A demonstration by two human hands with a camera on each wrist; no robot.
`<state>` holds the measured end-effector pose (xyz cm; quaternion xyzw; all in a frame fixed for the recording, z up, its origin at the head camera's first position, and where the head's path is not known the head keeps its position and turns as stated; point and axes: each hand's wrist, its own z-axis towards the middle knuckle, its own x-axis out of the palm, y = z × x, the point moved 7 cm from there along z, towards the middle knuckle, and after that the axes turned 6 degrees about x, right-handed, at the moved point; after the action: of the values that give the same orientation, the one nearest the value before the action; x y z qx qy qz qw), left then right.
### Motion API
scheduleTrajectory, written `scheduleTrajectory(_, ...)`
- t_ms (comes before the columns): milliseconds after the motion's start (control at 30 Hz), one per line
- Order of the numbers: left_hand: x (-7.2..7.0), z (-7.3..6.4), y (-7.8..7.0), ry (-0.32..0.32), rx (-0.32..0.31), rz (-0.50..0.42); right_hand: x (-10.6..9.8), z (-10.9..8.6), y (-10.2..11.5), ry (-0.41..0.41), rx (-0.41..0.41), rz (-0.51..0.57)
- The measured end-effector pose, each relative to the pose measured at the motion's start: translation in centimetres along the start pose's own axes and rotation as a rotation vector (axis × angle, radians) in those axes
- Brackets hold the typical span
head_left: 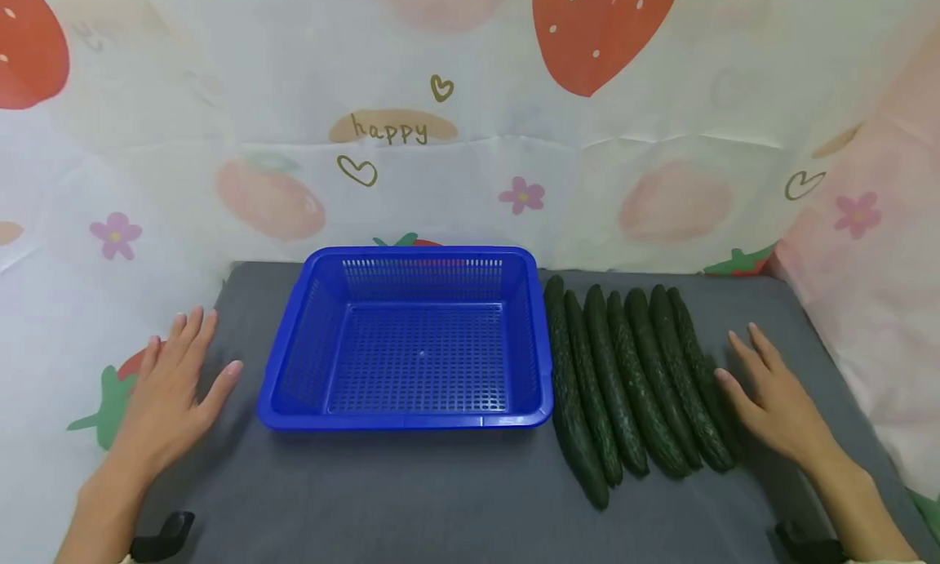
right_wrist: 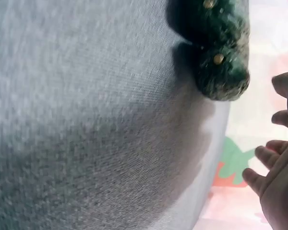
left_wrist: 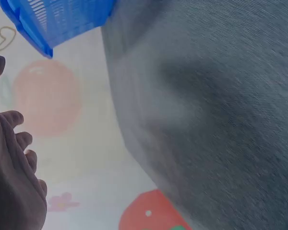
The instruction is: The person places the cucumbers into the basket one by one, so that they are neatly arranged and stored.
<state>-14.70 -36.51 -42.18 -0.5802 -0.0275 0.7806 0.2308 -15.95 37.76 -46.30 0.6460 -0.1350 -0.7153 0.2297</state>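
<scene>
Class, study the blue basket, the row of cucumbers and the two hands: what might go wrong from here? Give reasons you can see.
The cucumbers lie closely side by side, so lifting one might roll its neighbours.

The right hand is near the row's right end, so a careless sweep could knock the outer ones.

Neither it nor the left hand holds the blue basket, so a bump could perhaps make it slide.

Left wrist view: blue basket [left_wrist: 79, 21] cut by top edge; right wrist view: upper cucumber [right_wrist: 218, 21] likewise.
</scene>
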Motion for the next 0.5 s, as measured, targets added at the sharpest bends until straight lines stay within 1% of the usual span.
scheduleTrajectory(133,0.1,0.5,-0.9,-0.018,0.018,-0.049,0.1,0.1,0.9,0.022,-0.006,-0.035)
scheduleTrajectory(200,0.5,1.0,-1.4,-0.017,0.028,-0.055,0.2,0.0,1.4,0.028,-0.011,-0.029)
scheduleTrajectory(367,1.4,2.7,-2.7,0.01,0.032,-0.064,0.3,-0.2,2.1,0.037,-0.01,-0.027)
scheduleTrajectory(500,1.5,3.8,-3.4,0.033,0.015,-0.099,0.7,-0.2,2.5,0.076,0.008,-0.037)
